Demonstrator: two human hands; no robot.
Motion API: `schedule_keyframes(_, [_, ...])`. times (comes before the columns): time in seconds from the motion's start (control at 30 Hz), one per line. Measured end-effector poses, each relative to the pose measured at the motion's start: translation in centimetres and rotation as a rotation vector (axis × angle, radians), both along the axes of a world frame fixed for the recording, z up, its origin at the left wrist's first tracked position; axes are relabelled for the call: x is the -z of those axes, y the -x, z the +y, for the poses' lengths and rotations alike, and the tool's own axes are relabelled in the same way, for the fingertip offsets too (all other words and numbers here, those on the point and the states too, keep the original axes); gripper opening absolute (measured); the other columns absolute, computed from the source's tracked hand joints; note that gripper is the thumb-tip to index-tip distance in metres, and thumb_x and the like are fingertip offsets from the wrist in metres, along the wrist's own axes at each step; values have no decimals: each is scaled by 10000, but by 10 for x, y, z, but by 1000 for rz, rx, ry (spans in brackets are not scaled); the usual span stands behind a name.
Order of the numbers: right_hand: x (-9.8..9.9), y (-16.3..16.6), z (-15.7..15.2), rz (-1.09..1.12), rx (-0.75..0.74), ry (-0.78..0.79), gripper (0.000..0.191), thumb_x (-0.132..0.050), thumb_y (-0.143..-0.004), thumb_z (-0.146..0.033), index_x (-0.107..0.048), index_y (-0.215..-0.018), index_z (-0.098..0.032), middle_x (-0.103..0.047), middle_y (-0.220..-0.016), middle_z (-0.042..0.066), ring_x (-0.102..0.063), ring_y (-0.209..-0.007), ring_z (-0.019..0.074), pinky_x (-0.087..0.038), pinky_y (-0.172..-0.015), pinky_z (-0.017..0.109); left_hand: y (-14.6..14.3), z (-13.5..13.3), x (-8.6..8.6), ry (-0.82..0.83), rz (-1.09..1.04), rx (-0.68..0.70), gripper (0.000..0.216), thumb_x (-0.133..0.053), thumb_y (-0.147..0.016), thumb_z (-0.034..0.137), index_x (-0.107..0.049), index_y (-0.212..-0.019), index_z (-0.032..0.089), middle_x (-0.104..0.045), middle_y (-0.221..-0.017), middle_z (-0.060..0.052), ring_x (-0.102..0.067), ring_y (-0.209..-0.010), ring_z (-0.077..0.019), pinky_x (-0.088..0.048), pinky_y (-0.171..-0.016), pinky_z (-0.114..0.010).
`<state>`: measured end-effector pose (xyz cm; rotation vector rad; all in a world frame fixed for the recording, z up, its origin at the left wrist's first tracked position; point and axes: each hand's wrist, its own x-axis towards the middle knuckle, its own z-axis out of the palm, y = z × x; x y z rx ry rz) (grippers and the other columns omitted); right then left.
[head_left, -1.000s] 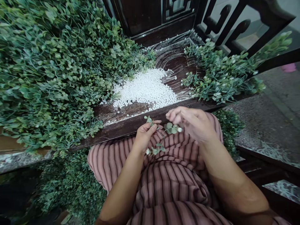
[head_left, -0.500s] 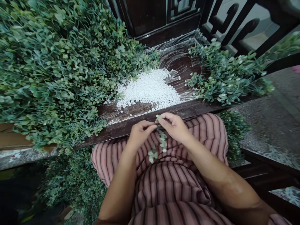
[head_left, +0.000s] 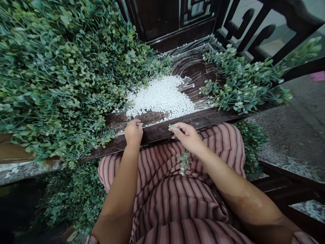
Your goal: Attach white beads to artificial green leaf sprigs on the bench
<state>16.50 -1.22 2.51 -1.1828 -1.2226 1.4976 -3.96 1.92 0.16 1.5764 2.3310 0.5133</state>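
Observation:
My right hand (head_left: 187, 136) pinches a sprig of small green artificial leaves (head_left: 185, 162) between thumb and fingers. One leafy tip pokes out past the fingertips; the rest dangles below the hand, over my lap. My left hand (head_left: 133, 133) is at the bench's front edge, close to the near side of a heap of small white beads (head_left: 162, 96). Its thumb and fingers are pressed together, and what they may hold is too small to make out.
A large mass of artificial foliage (head_left: 63, 74) covers the bench's left side. More leafy sprigs with white tips (head_left: 243, 81) lie at the right. The dark wooden bench (head_left: 175, 122) has a raised edge before my striped lap (head_left: 177, 203). Carved railings (head_left: 241, 25) stand behind.
My left hand has left my right hand and moved left and forward to the bench edge by the beads. The right hand stays almost in place, its sprig hanging farther right.

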Motion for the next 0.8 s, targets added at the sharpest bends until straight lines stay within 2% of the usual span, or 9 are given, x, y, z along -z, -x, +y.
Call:
schedule_keyframes(0.1, [0, -3, -1, -52, -25, -72, 221, -533, -747, -382, -547, -708, -166, -526, -639, -10, -501, -596, 110, -447, -608, 246, 3, -1, -1, 1, -49, -12, 133, -542, -729, 228, -649, -789, 177, -642, -756, -64, -569, -721, -200, -396, -717, -314])
schedule_keyframes(0.17, [-1, -5, -2, -82, -36, -116, 201, -519, -760, -358, -539, -703, -167, -519, -628, -15, -488, -601, 110, -425, -625, 246, 1, -2, -5, -31, -200, -51, 76, -566, -693, 209, -634, -704, 176, -629, -701, -42, -553, -671, -176, -399, -695, -300])
schedule_keyframes(0.3, [-4, -6, -3, -105, -47, -148, 206, -504, -776, -342, -529, -665, -171, -501, -601, -24, -469, -596, 109, -401, -625, 239, -20, -15, -17, -174, -844, -137, 59, -639, -609, 199, -613, -648, 163, -602, -623, 11, -514, -591, -102, -408, -638, -235])
schedule_keyframes(0.4, [-6, -2, -5, -113, -56, -173, 205, -504, -774, -321, -548, -645, -168, -534, -610, -14, -488, -624, 118, -403, -638, 240, -43, -33, -27, -94, -1283, -101, 173, -730, -538, 241, -633, -650, 153, -609, -622, 19, -488, -548, -58, -394, -574, -192])
schedule_keyframes(0.47, [-7, 0, -6, -114, -59, -195, 190, -501, -769, -295, -564, -646, -165, -557, -620, -7, -503, -637, 124, -405, -640, 241, -56, -44, -31, -15, -1480, -94, 222, -775, -503, 257, -643, -646, 150, -614, -620, 21, -485, -535, -38, -397, -560, -172])
schedule_keyframes(0.6, [-9, 1, -10, -120, -56, -217, 181, -497, -769, -258, -570, -632, -166, -579, -629, -3, -517, -638, 125, -407, -644, 246, -67, -54, -35, 90, -1659, -115, 243, -802, -498, 232, -665, -686, 162, -619, -604, 29, -513, -539, -28, -419, -573, -160])
schedule_keyframes(0.8, [-9, -3, -14, -169, -64, -261, 189, -511, -769, -227, -585, -605, -169, -597, -649, 10, -526, -676, 136, -408, -692, 270, -70, -56, -34, 134, -1692, -121, 216, -794, -527, 222, -675, -700, 171, -610, -583, 36, -533, -544, -34, -435, -597, -177])
